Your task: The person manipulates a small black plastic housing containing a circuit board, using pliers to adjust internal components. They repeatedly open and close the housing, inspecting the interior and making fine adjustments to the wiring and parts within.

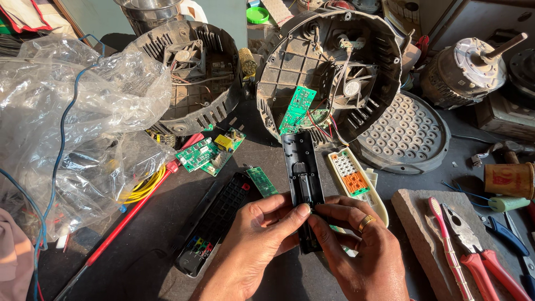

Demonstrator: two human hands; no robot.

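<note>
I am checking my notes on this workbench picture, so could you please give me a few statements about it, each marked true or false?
1. Both hands hold a long black remote-control shell. True: the left hand and the right hand pinch it near its lower end.
2. The right hand is bare of jewellery. False: a gold ring sits on one finger.
3. A green circuit board leans inside the round housing ahead. True.
4. The red-handled pliers lie left of the hands. False: they lie to the right.
5. The clear plastic bag is on the left. True.
</note>
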